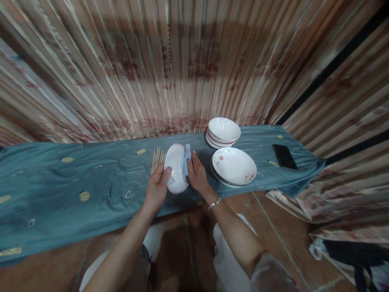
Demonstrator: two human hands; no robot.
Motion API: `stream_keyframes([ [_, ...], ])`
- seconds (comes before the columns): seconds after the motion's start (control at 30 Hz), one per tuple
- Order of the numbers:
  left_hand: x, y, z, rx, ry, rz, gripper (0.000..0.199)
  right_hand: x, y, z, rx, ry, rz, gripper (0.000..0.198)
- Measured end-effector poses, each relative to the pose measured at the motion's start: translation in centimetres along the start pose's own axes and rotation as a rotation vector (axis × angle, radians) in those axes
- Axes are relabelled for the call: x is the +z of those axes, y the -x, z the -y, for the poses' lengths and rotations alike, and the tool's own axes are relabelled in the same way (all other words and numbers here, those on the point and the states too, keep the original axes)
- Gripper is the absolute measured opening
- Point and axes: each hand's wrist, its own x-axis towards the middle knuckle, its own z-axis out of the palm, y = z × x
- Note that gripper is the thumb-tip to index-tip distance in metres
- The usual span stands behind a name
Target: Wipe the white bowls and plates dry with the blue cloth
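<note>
A white bowl [175,172] is tipped on its side above the cloth-covered table, its outside partly facing me. My left hand [158,182] grips its left side, thumb over the outer wall. In my right hand [197,172] is a light blue cloth [187,160], pressed to the bowl's base on the right. Several wooden chopsticks [157,158] lie just behind my left hand. To the right of my right hand stands a stack of white plates [233,165] with a flower pattern. Behind them is a stack of white bowls [224,129].
A blue-green patterned cloth [103,182] covers the long narrow table. A black phone [285,156] lies at its right end. Pleated curtains [182,73] hang behind and to the right. Brown tiles [173,251] make up the floor, and a dark bag [354,251] sits at lower right.
</note>
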Motion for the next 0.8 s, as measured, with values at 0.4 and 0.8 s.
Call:
stream_keyframes([
  [0.4, 0.5, -0.2, -0.6, -0.045, 0.095, -0.101, 0.039, 0.3, 1.6, -1.0, 0.127, 0.119, 0.076, 0.044],
  [0.8, 0.7, -0.7, -0.6, -0.074, 0.219, -0.174, 0.045, -1.4, 3.9, 0.5, 0.127, 0.318, 0.262, 0.031],
])
